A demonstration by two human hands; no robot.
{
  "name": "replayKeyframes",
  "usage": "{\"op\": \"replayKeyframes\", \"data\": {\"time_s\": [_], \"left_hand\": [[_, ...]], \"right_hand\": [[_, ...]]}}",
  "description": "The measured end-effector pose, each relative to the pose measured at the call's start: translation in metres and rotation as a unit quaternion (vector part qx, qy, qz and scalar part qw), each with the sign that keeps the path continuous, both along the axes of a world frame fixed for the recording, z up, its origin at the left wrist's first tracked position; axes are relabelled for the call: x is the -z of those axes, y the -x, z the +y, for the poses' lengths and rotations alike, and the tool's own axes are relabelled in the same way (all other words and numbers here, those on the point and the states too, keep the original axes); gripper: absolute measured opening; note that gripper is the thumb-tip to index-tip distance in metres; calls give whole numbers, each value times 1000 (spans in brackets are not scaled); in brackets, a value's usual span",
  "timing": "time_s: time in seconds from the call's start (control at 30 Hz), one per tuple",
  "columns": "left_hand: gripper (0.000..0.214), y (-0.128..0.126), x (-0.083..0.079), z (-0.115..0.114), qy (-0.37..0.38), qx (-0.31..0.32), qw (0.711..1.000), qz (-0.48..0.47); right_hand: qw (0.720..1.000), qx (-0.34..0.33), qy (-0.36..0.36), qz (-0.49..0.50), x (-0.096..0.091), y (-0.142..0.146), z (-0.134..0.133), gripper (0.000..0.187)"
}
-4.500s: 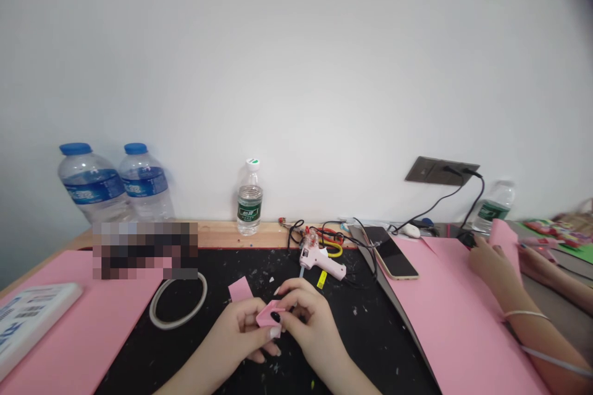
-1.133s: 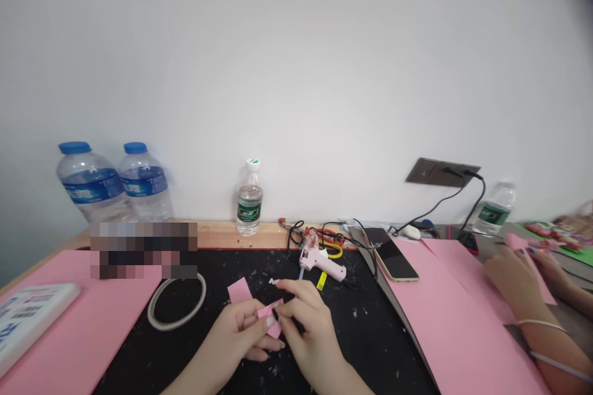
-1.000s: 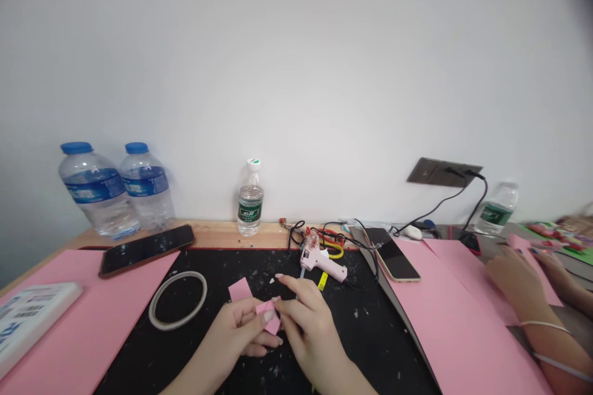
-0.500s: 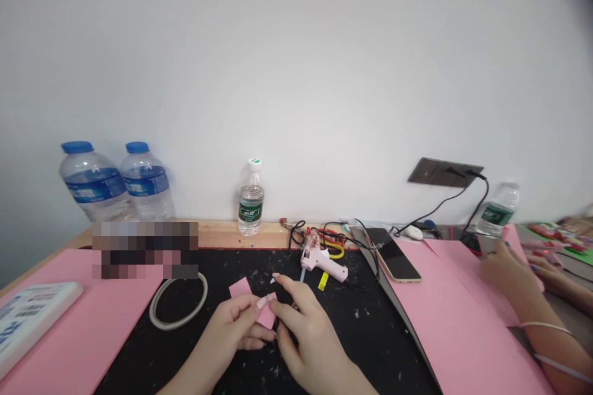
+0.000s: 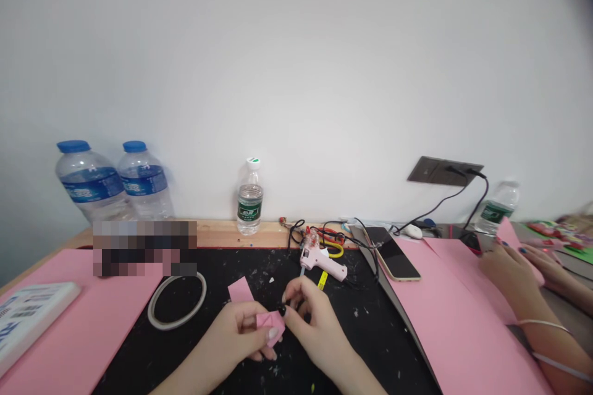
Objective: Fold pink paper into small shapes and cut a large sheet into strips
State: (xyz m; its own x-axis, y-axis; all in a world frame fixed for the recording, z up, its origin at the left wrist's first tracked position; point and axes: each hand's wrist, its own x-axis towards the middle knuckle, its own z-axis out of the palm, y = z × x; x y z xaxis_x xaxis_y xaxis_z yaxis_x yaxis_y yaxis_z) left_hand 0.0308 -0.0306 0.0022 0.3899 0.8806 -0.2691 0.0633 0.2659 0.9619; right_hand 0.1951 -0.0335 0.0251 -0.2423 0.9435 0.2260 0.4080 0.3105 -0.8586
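My left hand (image 5: 234,333) and my right hand (image 5: 315,330) meet low in the middle of a black cutting mat (image 5: 352,327). Between them, both hands pinch a small folded piece of pink paper (image 5: 269,322), and a dark fingernail presses on its top edge. Just above my left hand, a loose pink paper square (image 5: 239,289) lies flat on the mat, touching neither hand. A pink hot glue gun (image 5: 323,263) lies on its side beyond my right fingers.
A roll of clear tape (image 5: 176,301) lies left on the mat. Pink sheets (image 5: 458,314) cover both sides. A co-worker's hands (image 5: 507,271) hold pink paper at right, beside a phone (image 5: 393,257). Cables tangle behind the glue gun. Water bottles (image 5: 250,197) line the wall; a pixelated patch hides the back left.
My hands have closed together on the folded pink piece, with my right fingertips moved down onto its top edge. The co-worker's hand has shifted slightly, and its pink paper stands more upright.
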Motion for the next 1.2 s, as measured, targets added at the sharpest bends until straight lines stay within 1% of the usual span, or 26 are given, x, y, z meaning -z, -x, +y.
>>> {"op": "replayKeyframes", "data": {"time_s": [0.03,0.13,0.2,0.27,0.37,0.47,0.5,0.57,0.63,0.67,0.73,0.8,0.97,1.1,1.2], "left_hand": [[16,-1,0,-1,-11,20,1000,5],[15,-5,0,-5,-19,53,998,16],[15,-7,-1,-8,-6,58,998,28],[15,-6,-2,-9,11,55,998,41],[16,-3,-7,-11,25,64,997,31],[16,-1,-9,-11,33,79,996,4],[17,-1,-9,-11,37,75,997,-3],[19,-1,-6,-9,41,58,997,-14],[20,-2,-3,-7,30,37,999,-16],[20,-2,-1,-6,22,28,999,-14],[20,-2,1,-4,13,12,1000,-4],[20,-1,0,-3,11,-1,1000,7],[19,-2,-3,-3,5,-14,1000,11],[15,-2,-3,-2,12,-14,1000,7],[12,-2,-2,-3,10,-19,1000,4]], "right_hand": [[1000,-13,17,-13,2,0,0,8],[994,-82,43,-51,9,2,-1,21],[990,-117,32,-67,10,3,-3,27],[989,-126,0,-82,9,4,-5,30],[987,-113,-49,-104,5,5,-8,30],[987,-100,-66,-107,5,5,-9,31],[989,-92,-66,-100,5,5,-8,32],[994,-51,-63,-70,6,5,-6,30],[997,-2,-70,-25,5,3,-4,22],[997,12,-78,-4,4,2,-4,18],[995,7,-93,19,1,1,-4,14],[995,-6,-98,18,0,1,-5,15],[998,21,-51,24,1,5,-5,17],[998,0,-21,58,4,10,-4,13],[995,-6,18,95,6,12,-4,13]]}}
